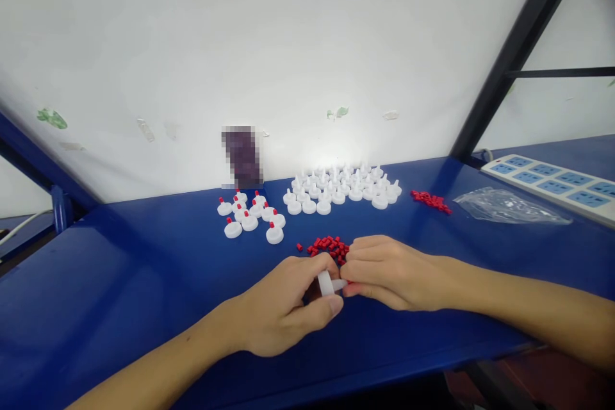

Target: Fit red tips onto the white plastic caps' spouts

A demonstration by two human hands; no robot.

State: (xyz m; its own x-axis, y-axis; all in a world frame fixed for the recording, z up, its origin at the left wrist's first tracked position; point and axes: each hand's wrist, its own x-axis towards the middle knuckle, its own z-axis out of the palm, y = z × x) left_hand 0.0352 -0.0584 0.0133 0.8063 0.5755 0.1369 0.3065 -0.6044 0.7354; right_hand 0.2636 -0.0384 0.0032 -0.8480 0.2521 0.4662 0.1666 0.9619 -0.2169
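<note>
On the glossy blue tabletop, at left: a loose group of round white plastic caps with red-tipped spouts, all standing spout up. Behind them, against the white wall, a pixelated dark purple upright shape; identity unclear. Next, the left hand, thumb and fingers pinching a round white plastic cap with a tapered spout, tilted sideways above the table, spout toward the right. Just beyond the hands, a heap of small red cylindrical pieces, one lying apart at its left. Farther back, a dense cluster of round white bare-spouted plastic caps. Right hand: fingertips pressed together at the spout's end, pinching a small red tip piece, mostly hidden. Beyond it, a second heap of red pieces, then a crumpled clear plastic bag beside a long white power strip with blue socket panels.
</note>
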